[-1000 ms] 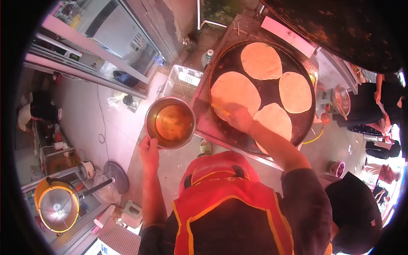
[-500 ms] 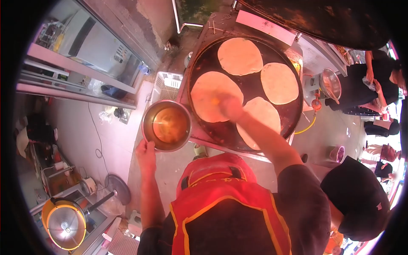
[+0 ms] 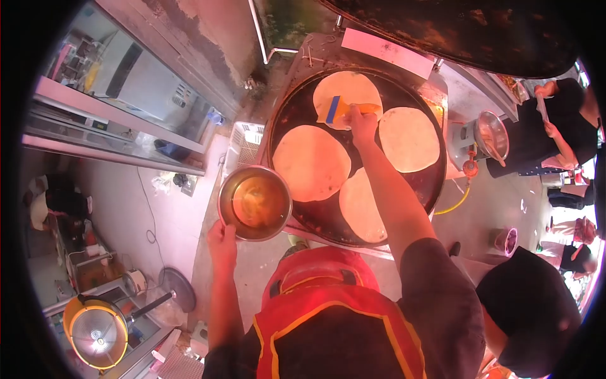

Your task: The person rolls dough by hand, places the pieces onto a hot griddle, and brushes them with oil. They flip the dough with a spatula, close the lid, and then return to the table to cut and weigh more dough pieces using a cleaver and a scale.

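My left hand (image 3: 222, 239) grips the near rim of a metal bowl (image 3: 285, 218) with amber, oil-like liquid (image 3: 255, 199) in it. The bowl is beside the left edge of a large round griddle (image 3: 413, 205). My right hand (image 3: 362, 121) is closed around the handle of a flat brush (image 3: 336, 110) with a blue band. The brush is over the far flatbread (image 3: 347, 84), its bristles toward the left; whether they touch the dough I cannot tell. Three more pale flatbreads lie on the griddle: one at left (image 3: 310, 164), one at right (image 3: 409, 140) and one near me (image 3: 363, 211), partly behind my right forearm.
A dark round lid (image 3: 454, 31) stands raised beyond the griddle. To the right are a steel pan (image 3: 492, 136) and a yellow hose (image 3: 451, 207). A person in black (image 3: 530, 309) is close on my right, others farther off. A white basket (image 3: 245, 142) sits at the griddle's left.
My right hand has moved with the brush from the left flatbread to the far one. My left hand still holds the bowl, and the whole view has shifted slightly.
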The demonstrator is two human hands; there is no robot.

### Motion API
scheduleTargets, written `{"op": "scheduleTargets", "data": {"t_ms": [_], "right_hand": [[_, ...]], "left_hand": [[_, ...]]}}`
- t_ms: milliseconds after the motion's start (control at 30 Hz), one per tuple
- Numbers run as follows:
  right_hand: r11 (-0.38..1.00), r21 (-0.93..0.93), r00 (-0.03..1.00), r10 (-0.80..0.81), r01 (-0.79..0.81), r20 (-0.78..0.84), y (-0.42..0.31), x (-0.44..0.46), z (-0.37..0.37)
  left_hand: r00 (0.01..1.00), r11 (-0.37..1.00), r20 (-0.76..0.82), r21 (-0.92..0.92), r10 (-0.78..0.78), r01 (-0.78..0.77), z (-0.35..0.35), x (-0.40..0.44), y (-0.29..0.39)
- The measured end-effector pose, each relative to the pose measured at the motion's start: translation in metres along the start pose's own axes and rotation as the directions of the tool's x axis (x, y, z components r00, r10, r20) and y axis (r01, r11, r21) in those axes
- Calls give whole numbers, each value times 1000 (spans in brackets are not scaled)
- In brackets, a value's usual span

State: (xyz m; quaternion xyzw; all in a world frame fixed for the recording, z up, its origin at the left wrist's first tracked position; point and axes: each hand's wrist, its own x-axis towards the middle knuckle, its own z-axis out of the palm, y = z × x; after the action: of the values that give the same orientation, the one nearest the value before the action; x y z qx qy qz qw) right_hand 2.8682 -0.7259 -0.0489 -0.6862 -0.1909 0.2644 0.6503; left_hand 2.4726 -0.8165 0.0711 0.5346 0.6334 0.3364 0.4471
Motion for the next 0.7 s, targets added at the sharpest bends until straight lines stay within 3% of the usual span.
{"op": "scheduleTargets", "data": {"t_ms": [67, 167, 233, 300, 333, 400, 467, 567, 600, 633, 667, 700], "right_hand": [[997, -9, 997, 73, -73, 30, 14, 16, -3], [980, -182, 996, -84, 83, -1, 28, 48, -60], [930, -353, 992, -122, 99, -43, 17, 62, -125], [989, -86, 966, -135, 118, -222, 41, 81, -191], [991, -92, 949, -124, 101, -290, 32, 77, -218], [951, -310, 901, -139, 5, -410, 15, 62, -264], [798, -599, 903, -209, -64, -374, 12, 55, -297], [949, -254, 941, -248, 188, -229, -72, -16, -250], [986, -73, 972, -159, 148, -172, -97, -42, -230], [979, -21, 974, -204, 202, -101, -121, -69, -205], [963, 183, 977, -210, 199, 41, -130, -89, -187], [987, 124, 989, -116, 105, 88, -142, -110, -162]], "left_hand": [[999, 999, 12, -13, -32, 32, 5, -4, 3], [998, 994, 22, -93, -58, 60, 19, -7, 9], [997, 993, 29, -99, -66, 68, 27, -8, 8], [997, 998, 47, -34, -53, 55, 31, -5, 2], [997, 998, 60, -25, -52, 54, 36, -6, 6], [995, 999, 87, -6, -48, 49, 45, -7, 15], [989, 995, 128, -43, -79, 85, 49, -1, 1], [985, 995, 161, -66, -67, 79, 64, 0, 17], [983, 996, 175, -67, -49, 61, 71, -1, 28], [983, 999, 181, -41, -22, 30, 78, -2, 35], [982, 1000, 190, -16, 6, -3, 84, -3, 41], [980, 999, 196, 7, 34, -37, 88, -3, 45]]}}
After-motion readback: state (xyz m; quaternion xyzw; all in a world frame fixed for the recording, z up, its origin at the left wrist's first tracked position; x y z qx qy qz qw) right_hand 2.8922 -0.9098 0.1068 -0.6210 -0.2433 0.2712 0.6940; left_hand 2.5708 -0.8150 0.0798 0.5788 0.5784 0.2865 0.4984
